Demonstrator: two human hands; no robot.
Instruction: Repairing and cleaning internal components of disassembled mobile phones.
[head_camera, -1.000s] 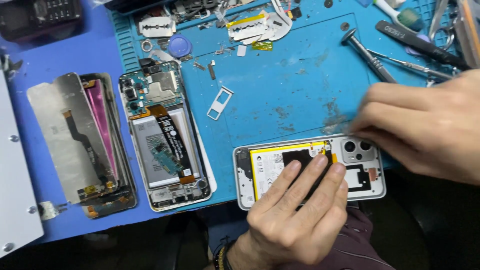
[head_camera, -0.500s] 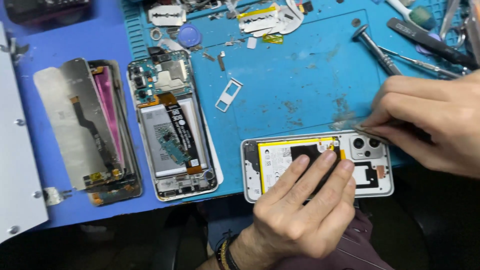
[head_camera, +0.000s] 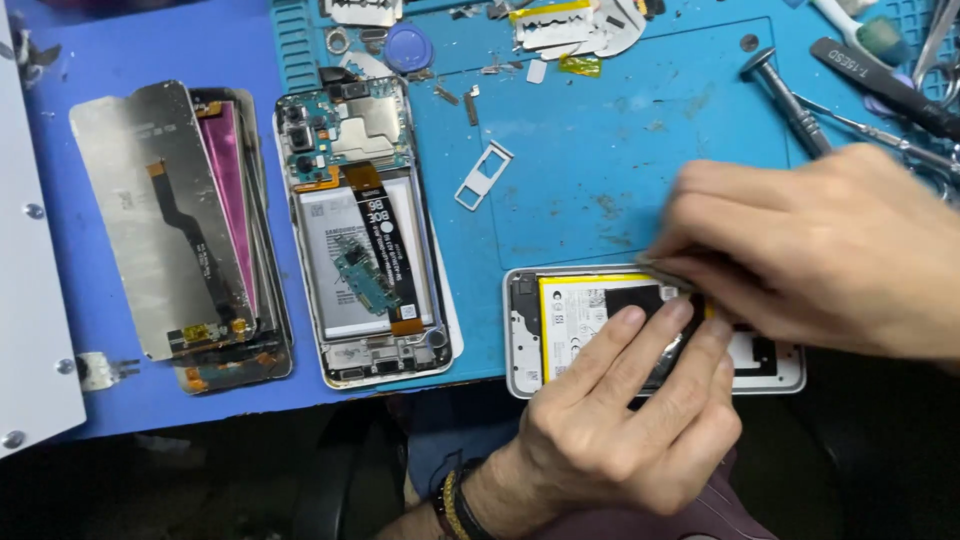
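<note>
Now two hands (head_camera: 620, 430) (head_camera: 830, 250); two opened phones (head_camera: 560, 320) (head_camera: 365, 230)

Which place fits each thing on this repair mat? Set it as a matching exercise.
Things:
1. SIM tray
2. Screen stack
3. Screwdriver
4. White phone

Places:
A. under both hands
B. far left, on the blue table
C. mid-mat, lying alone
D. top right of the mat

Pairs: 1-C, 2-B, 3-D, 4-A
</note>
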